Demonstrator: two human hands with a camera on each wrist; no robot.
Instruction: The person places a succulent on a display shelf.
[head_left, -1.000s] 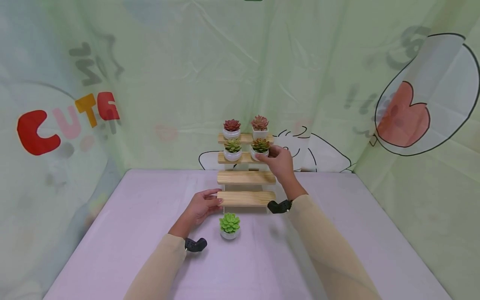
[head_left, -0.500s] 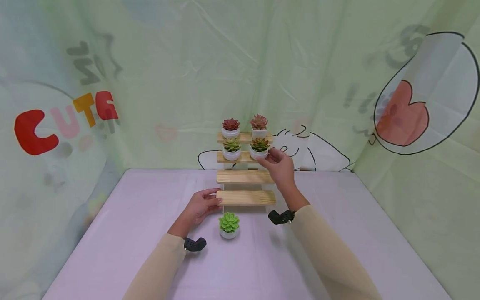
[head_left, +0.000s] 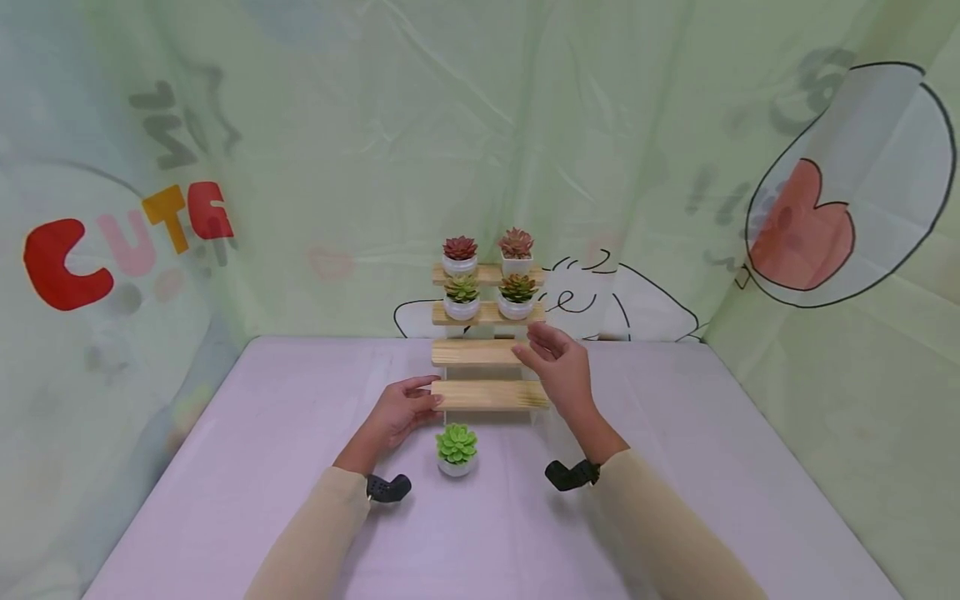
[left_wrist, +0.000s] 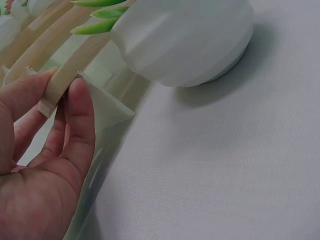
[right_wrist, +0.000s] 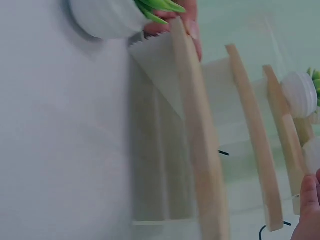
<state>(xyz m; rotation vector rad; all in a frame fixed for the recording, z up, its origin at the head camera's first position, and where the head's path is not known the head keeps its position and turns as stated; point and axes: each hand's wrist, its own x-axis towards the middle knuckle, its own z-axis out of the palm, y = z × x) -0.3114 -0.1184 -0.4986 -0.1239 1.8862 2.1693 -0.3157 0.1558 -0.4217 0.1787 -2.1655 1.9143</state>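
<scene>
A tiered wooden plant stand (head_left: 487, 395) stands on the table. My left hand (head_left: 405, 408) grips the left end of its lowest board; in the left wrist view, thumb and fingers pinch that board end (left_wrist: 70, 72). Beside the stand's right side, my right hand (head_left: 562, 367) holds nothing, its fingers loosely bent below a potted succulent (head_left: 517, 298) with dark green and reddish leaves. That pot stands on the second board from the top, right of a light green potted succulent (head_left: 461, 298). Whether the right fingertips touch the third board cannot be told.
On the top board stand a dark red succulent (head_left: 460, 255) and a pink succulent (head_left: 517, 252) in white pots. A bright green potted succulent (head_left: 457, 450) sits on the table (head_left: 300, 433) in front of the stand. Printed curtains (head_left: 360, 167) enclose the table's back and sides.
My right hand has let go of the dark green and reddish succulent's pot and moved down, away from it. The pot stays on its board. My left hand keeps its grip on the stand.
</scene>
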